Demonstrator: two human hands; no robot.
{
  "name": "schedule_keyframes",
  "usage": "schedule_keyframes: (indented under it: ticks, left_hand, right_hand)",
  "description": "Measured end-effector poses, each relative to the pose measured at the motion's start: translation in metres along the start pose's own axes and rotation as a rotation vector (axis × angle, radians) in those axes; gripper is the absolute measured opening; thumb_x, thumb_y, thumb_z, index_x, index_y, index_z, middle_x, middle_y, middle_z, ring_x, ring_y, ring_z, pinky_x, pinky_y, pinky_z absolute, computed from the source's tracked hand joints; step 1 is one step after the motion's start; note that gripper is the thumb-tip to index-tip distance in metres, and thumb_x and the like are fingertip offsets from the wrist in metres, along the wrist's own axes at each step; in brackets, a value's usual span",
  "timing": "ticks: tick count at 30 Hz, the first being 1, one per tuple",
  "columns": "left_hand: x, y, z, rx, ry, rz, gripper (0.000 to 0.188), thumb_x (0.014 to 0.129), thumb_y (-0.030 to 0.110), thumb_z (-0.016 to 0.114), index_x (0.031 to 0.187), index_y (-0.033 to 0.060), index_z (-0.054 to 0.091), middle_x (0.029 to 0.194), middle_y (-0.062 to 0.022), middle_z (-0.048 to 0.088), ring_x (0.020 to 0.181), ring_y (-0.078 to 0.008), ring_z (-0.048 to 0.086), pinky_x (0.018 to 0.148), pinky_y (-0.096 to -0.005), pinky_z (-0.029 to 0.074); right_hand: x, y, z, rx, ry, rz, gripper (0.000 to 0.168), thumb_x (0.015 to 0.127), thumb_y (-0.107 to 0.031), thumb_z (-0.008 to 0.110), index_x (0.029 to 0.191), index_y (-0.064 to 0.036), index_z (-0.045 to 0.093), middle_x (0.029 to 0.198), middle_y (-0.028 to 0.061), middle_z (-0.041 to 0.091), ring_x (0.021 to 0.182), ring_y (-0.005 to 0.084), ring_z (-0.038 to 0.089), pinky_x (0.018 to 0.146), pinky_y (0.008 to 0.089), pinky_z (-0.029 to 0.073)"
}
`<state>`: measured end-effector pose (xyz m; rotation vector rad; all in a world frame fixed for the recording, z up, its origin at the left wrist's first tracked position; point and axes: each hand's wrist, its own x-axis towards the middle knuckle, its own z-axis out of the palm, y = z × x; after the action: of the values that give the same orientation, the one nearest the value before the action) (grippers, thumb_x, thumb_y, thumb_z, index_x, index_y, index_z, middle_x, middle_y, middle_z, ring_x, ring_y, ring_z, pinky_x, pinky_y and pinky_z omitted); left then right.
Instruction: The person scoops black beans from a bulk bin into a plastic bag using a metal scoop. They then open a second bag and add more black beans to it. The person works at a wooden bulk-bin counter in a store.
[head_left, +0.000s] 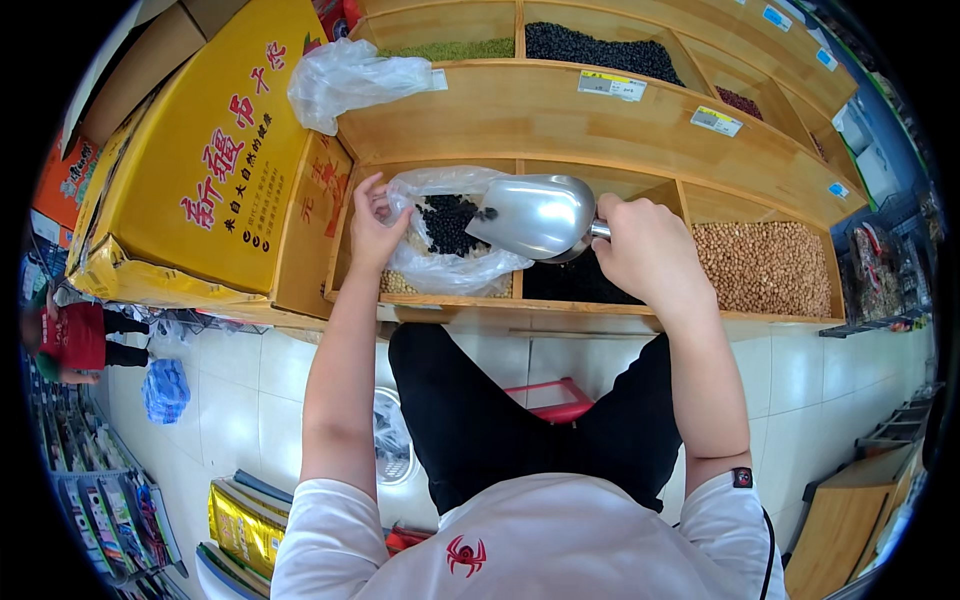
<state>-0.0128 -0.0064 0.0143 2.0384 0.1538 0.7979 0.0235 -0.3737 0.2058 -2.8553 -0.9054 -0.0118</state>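
My left hand (377, 234) grips the left rim of a clear plastic bag (469, 270), which lies open in the left front compartment. Inside the bag sits a heap of black beans (448, 226). My right hand (651, 247) is closed around the handle of a shiny metal scoop (541, 216). The scoop's lip points left over the bag's mouth, with a few dark beans at its edge. Pale yellow beans (397, 283) show under the bag. A dark grain or bean (574, 281) fills part of the middle compartment, partly hidden by the scoop and hand.
Wooden dividers (681, 199) separate the bins. Peanuts (761, 266) fill the right front one; green beans (465, 49) and black beans (600, 51) lie in the back row. A yellow carton (187, 172) borders the left, beside another plastic bag (337, 82). Far left stands a person (71, 337).
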Motion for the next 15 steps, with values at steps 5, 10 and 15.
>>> schedule_keyframes:
  ticks: [5, 10, 15]
  left_hand:
    - [0.000, -0.002, 0.000, -0.052, -0.010, -0.012, 0.061, 0.084, -0.002, 0.062, 0.140, 0.0060, 0.039, 0.123, -0.0128, 0.062, 0.105, -0.0207, 0.063, 0.091, -0.0327, 0.050]
    - [-0.001, -0.003, -0.002, -0.093, 0.025, -0.031, 0.051, 0.090, -0.003, 0.051, 0.139, 0.0047, 0.041, 0.119, -0.0133, 0.064, 0.104, -0.0220, 0.064, 0.091, -0.0330, 0.050]
    - [0.001, -0.004, -0.003, 0.018, 0.045, -0.013, 0.045, 0.092, 0.000, 0.049, 0.137, 0.0055, 0.046, 0.113, -0.0124, 0.068, 0.101, -0.0207, 0.065, 0.089, -0.0322, 0.050]
  right_hand:
    - [-0.006, 0.009, 0.001, -0.005, 0.013, 0.032, 0.022, 0.079, -0.013, 0.071, 0.097, -0.002, 0.066, 0.085, 0.0213, 0.070, 0.085, 0.0404, 0.068, 0.077, 0.0494, 0.055]
    - [-0.012, 0.032, -0.008, 0.172, 0.084, 0.066, 0.019, 0.081, -0.012, 0.067, 0.096, -0.001, 0.066, 0.085, 0.0212, 0.070, 0.086, 0.0400, 0.068, 0.079, 0.0478, 0.055]
    - [-0.004, 0.100, 0.005, 0.422, 0.132, 0.182, 0.023, 0.076, -0.012, 0.076, 0.091, 0.000, 0.065, 0.087, 0.0218, 0.069, 0.088, 0.0380, 0.067, 0.078, 0.0438, 0.053]
